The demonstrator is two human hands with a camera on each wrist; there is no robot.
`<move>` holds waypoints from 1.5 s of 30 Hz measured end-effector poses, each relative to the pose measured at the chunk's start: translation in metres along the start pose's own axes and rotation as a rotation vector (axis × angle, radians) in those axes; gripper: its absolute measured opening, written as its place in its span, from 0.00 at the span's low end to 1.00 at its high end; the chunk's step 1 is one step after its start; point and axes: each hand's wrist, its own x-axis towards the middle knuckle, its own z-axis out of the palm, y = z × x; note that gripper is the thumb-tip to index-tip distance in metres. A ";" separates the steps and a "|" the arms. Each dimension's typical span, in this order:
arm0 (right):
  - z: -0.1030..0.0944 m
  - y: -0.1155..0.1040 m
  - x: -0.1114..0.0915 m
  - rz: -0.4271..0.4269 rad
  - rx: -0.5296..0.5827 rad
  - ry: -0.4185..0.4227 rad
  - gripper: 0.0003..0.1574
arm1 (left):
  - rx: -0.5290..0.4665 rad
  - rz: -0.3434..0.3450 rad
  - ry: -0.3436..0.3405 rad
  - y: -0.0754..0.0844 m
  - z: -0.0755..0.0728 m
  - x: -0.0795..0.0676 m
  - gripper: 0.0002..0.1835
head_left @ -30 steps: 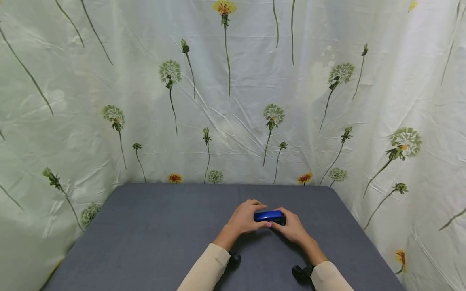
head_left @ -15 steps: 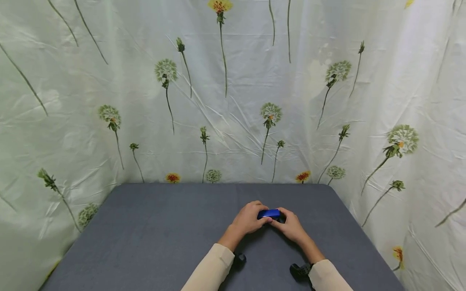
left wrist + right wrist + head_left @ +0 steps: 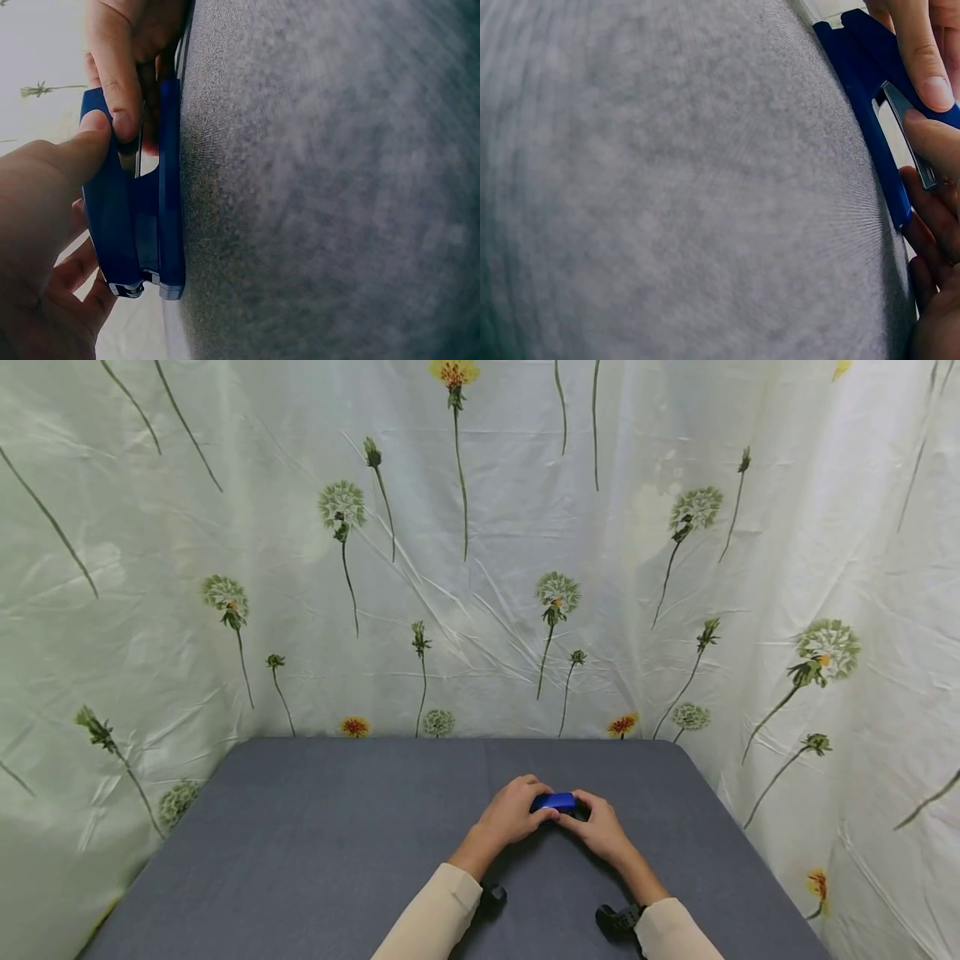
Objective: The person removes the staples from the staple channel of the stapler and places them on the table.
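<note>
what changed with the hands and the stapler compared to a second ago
The left hand has shifted slightly right, covering more of the blue stapler. Nothing visibly taken hold of or let go: both hands hold the stapler, with the right hand still at its right end. The grey table looks the same.

Stapler point(image 3: 557, 802): blue, with silvery metal strip point(image 3: 924, 171). Tabletop point(image 3: 337, 843): plain dark grey. Curtain point(image 3: 495, 527): whitish, printed with green stemmed dandelion heads point(image 3: 341, 505) and yellow-and-orange blooms point(image 3: 454, 372). Sleeves point(image 3: 431, 910): plain cream, both. Wrist-worn devices point(image 3: 618, 920): black.
</note>
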 end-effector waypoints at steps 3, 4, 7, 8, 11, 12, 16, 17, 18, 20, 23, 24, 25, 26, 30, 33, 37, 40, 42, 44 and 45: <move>0.001 0.000 -0.001 0.007 0.001 -0.007 0.17 | 0.000 0.003 0.005 0.001 0.000 -0.002 0.20; 0.001 0.000 -0.002 0.011 0.001 -0.007 0.17 | -0.003 0.002 0.008 0.001 0.000 -0.002 0.20; 0.002 0.001 -0.002 0.010 -0.010 -0.004 0.17 | -0.022 -0.007 0.029 0.002 -0.001 -0.003 0.19; 0.002 0.001 -0.002 0.009 -0.012 0.001 0.17 | -0.028 -0.009 0.038 0.002 -0.001 -0.004 0.19; 0.002 0.001 -0.002 -0.004 -0.013 0.011 0.17 | -0.048 -0.014 0.062 0.003 -0.001 -0.004 0.19; 0.002 0.001 -0.002 -0.006 -0.008 0.015 0.17 | -0.055 -0.015 0.069 0.003 -0.002 -0.004 0.19; 0.000 0.000 -0.002 -0.016 0.013 0.010 0.16 | -0.073 -0.035 0.060 0.002 -0.003 -0.004 0.19; 0.000 0.000 -0.002 -0.017 0.020 0.006 0.15 | -0.079 -0.044 0.053 0.002 -0.004 -0.005 0.19; 0.000 0.000 -0.002 -0.027 0.025 0.000 0.15 | -0.087 -0.051 0.047 0.002 -0.005 -0.005 0.19; -0.001 0.000 -0.003 -0.040 0.038 -0.004 0.15 | -0.106 -0.063 0.037 0.002 -0.007 -0.007 0.20; -0.001 0.001 -0.003 -0.048 0.059 0.003 0.13 | -0.129 -0.061 0.049 0.001 -0.009 -0.009 0.21; -0.001 0.001 -0.003 -0.050 0.061 0.003 0.13 | -0.135 -0.058 0.057 0.001 -0.010 -0.009 0.21; -0.001 0.001 -0.003 -0.050 0.064 0.004 0.13 | -0.139 -0.056 0.064 0.000 -0.011 -0.010 0.21; -0.001 0.001 -0.003 -0.053 0.064 0.004 0.13 | -0.142 -0.054 0.072 0.000 -0.012 -0.011 0.21; -0.004 -0.010 -0.007 -0.069 0.056 -0.010 0.13 | -0.160 -0.054 0.093 -0.002 -0.017 -0.013 0.22; -0.010 -0.027 -0.013 -0.068 0.051 -0.017 0.14 | -0.170 -0.063 0.095 -0.004 -0.020 -0.014 0.22; -0.008 -0.015 -0.009 -0.060 0.051 -0.016 0.14 | -0.177 -0.082 0.085 -0.006 -0.026 -0.016 0.21; -0.003 0.002 -0.004 -0.058 0.048 -0.013 0.15 | -0.179 -0.089 0.085 -0.007 -0.030 -0.018 0.21; -0.003 0.003 -0.004 -0.053 0.048 -0.014 0.15 | -0.183 -0.093 0.089 -0.008 -0.032 -0.020 0.21; -0.003 0.002 -0.004 -0.051 0.048 -0.015 0.15 | -0.193 -0.099 0.092 -0.010 -0.034 -0.021 0.21; -0.003 0.002 -0.004 -0.053 0.046 -0.014 0.15 | -0.196 -0.103 0.093 -0.010 -0.035 -0.022 0.21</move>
